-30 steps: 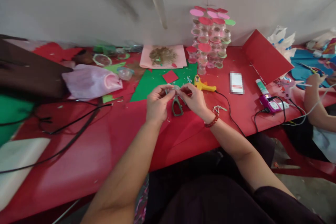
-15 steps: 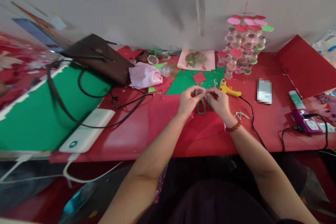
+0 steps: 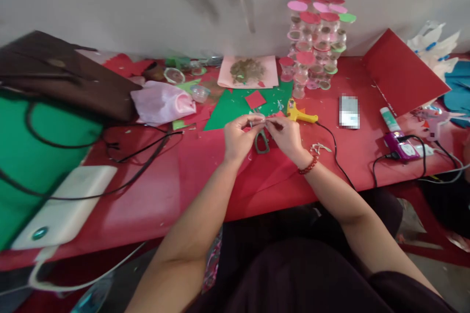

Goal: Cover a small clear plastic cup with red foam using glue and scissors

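Note:
My left hand (image 3: 238, 136) and my right hand (image 3: 285, 136) meet over the red table, thumbs and fingertips pinched together. Whatever sits between the fingertips is too small to make out. Beneath them lie scissors (image 3: 262, 143), whose grey-green handle loops show while the hands partly cover the rest. A small red paper square (image 3: 255, 100) rests just beyond, on a green sheet (image 3: 229, 110). To the right of my right hand lies a yellow glue gun (image 3: 303, 116) with a black cord. A red bead bracelet (image 3: 309, 164) circles my right wrist.
Small clear cups topped with coloured discs form a stack (image 3: 312, 49) at the back. A phone (image 3: 349, 112) and a purple adapter (image 3: 401, 145) lie right. At left are a brown bag (image 3: 69, 76), a white power strip (image 3: 69, 205) and looping straps. Pink paper (image 3: 270, 72) holds dried bits.
The view has swung to the right, so everything appears shifted left. Both hands keep their fingertips together, in nearly the same pose above the scissors.

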Tool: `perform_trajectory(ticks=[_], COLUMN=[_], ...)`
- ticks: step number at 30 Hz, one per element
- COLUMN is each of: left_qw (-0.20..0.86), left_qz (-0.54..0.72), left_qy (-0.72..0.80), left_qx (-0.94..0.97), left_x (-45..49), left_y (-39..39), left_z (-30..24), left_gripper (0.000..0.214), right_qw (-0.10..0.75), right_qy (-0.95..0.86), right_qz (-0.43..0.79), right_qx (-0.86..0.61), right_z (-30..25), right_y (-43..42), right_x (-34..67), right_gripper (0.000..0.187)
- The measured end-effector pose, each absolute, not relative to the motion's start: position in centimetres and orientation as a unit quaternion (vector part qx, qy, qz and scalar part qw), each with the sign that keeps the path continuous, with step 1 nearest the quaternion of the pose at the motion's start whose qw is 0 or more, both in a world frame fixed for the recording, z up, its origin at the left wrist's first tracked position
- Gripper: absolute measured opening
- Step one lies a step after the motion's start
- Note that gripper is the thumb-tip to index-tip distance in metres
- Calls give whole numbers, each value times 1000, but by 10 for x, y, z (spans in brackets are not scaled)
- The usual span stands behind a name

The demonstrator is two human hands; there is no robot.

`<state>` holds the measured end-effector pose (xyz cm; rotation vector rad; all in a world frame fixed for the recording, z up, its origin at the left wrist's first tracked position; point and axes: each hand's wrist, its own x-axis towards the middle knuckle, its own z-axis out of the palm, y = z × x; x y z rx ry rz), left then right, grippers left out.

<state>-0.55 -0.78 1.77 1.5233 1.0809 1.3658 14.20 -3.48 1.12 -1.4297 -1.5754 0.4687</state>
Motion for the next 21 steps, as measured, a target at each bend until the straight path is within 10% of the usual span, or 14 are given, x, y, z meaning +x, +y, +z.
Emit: perform_trajectory(ticks=[21], left_qw=[232], left_qz=[538], left_qy=[429], left_qx=[688], left_x=[-8], left_y=[-5], left_z=[9], left_gripper=[10], right_qw=[325], right_qy=[-685], right_qz=[114], right_qx=[-642], right_z=[59], right_y=[-70], right_x=[196], right_gripper=[34])
